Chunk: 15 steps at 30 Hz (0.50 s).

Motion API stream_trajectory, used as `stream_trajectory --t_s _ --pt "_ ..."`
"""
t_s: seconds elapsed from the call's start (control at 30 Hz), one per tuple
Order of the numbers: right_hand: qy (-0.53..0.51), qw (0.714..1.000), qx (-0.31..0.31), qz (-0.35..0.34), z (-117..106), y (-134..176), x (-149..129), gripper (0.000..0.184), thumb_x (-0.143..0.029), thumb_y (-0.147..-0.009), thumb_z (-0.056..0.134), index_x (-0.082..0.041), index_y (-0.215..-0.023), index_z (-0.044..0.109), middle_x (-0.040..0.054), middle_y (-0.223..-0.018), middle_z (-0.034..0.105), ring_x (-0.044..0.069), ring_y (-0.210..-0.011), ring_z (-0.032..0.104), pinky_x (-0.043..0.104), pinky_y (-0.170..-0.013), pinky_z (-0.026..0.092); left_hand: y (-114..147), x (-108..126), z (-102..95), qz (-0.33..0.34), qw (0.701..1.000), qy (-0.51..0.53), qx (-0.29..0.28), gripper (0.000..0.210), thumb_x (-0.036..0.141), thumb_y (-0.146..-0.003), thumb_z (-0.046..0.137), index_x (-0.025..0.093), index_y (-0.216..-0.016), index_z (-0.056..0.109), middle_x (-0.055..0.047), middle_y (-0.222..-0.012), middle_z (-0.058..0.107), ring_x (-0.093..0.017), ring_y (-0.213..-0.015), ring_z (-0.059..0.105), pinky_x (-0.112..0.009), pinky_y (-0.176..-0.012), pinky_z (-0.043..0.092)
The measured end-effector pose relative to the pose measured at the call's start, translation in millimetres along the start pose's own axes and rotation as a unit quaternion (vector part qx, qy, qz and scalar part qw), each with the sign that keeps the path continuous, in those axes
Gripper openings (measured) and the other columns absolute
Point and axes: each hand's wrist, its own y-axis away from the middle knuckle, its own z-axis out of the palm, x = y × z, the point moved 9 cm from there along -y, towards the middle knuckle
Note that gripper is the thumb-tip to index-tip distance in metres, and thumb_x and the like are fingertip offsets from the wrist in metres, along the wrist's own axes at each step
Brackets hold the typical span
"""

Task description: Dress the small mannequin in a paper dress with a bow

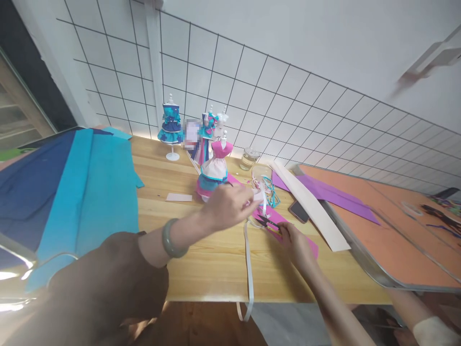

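Note:
My left hand [228, 204], with a jade-green bangle on its wrist, reaches over the table and is closed on a piece of white ribbon [264, 202]. In my right hand [293, 240] is a pair of dark thread snips [266, 222], their blades pointing left just under the ribbon. Whether the blades touch the ribbon I cannot tell. A long white strip [248, 259] runs down the table and loops over its front edge. Behind my left hand stands a small dress form [218, 166] in a pink, white and blue dress. Pink fabric [309, 244] lies beneath the snips.
Two more dressed forms, one in a blue dress [171, 125], stand by the grid wall. A glass of liquid [249, 158], tangled cords [270, 190] and a phone [298, 211] lie nearby. Blue fabric [104, 192] covers the left; an orange-surfaced tray [396, 240] and another person's arm [410, 302] are right.

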Motion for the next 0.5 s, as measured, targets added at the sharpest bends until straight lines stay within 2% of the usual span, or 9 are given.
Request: stream_trajectory --t_s 0.07,0.1,0.2,0.27,0.33,0.43,0.5 --pt "-0.013 1.0 0.0 -0.006 -5 -1 1 0.032 -0.034 -0.089 0.031 -0.018 -0.097 0.057 0.0098 -0.09 0.069 0.024 -0.082 0.065 0.033 -0.068 0.047 19 -6 53.9 -0.106 0.982 0.003 -0.154 0.038 0.043 -0.087 0.042 0.015 -0.068 0.06 -0.004 -0.06 0.061 -0.015 -0.057 0.057 -0.026 -0.055 0.039" --pt "-0.012 1.0 -0.004 -0.015 -7 0 -1 0.032 -0.035 -0.089 0.031 -0.018 -0.098 0.057 0.0104 -0.092 0.068 0.025 -0.085 0.064 0.034 -0.07 0.047 31 -6 76.9 -0.128 0.968 0.008 -0.215 0.042 0.05 -0.084 0.043 0.015 -0.068 0.061 -0.006 -0.061 0.061 -0.017 -0.058 0.058 -0.026 -0.054 0.039" --pt "0.006 0.998 -0.032 -0.061 -9 4 -12 0.034 -0.04 -0.091 0.033 -0.018 -0.097 0.058 0.0107 -0.094 0.067 0.024 -0.088 0.063 0.033 -0.071 0.047 63 -9 120.9 -0.186 0.926 0.005 -0.327 0.053 0.064 -0.075 0.045 0.015 -0.066 0.063 -0.01 -0.064 0.063 -0.023 -0.064 0.063 -0.028 -0.053 0.041" --pt "0.04 0.994 -0.04 -0.095 -9 7 -19 0.035 -0.045 -0.09 0.037 -0.019 -0.095 0.059 0.0097 -0.089 0.067 0.023 -0.081 0.064 0.031 -0.066 0.047 74 -8 133.0 -0.189 0.914 0.003 -0.358 0.053 0.063 -0.075 0.045 0.014 -0.07 0.065 -0.012 -0.07 0.065 -0.027 -0.071 0.065 -0.031 -0.056 0.044" --pt "0.099 0.985 -0.031 -0.14 -10 9 -26 0.036 -0.048 -0.089 0.04 -0.019 -0.098 0.06 0.0087 -0.084 0.065 0.021 -0.073 0.063 0.029 -0.06 0.046 77 -7 136.6 -0.184 0.91 -0.005 -0.371 0.042 0.048 -0.08 0.046 0.012 -0.079 0.067 -0.014 -0.078 0.067 -0.029 -0.076 0.065 -0.033 -0.06 0.047" --pt "0.196 0.953 -0.011 -0.232 -10 11 -41 0.036 -0.045 -0.091 0.037 -0.02 -0.099 0.06 0.0079 -0.079 0.061 0.019 -0.066 0.061 0.027 -0.053 0.041 80 -10 138.7 -0.191 0.9 -0.019 -0.392 0.027 0.026 -0.078 0.045 0.011 -0.086 0.066 -0.015 -0.082 0.068 -0.028 -0.08 0.066 -0.034 -0.063 0.048" --pt "0.241 0.927 -0.004 -0.286 -8 10 -52 0.035 -0.042 -0.093 0.035 -0.019 -0.099 0.061 0.0074 -0.076 0.059 0.019 -0.064 0.059 0.027 -0.052 0.038 81 -13 141.2 -0.193 0.894 -0.021 -0.405 0.024 0.021 -0.075 0.045 0.011 -0.085 0.066 -0.015 -0.083 0.068 -0.027 -0.079 0.066 -0.032 -0.062 0.049"
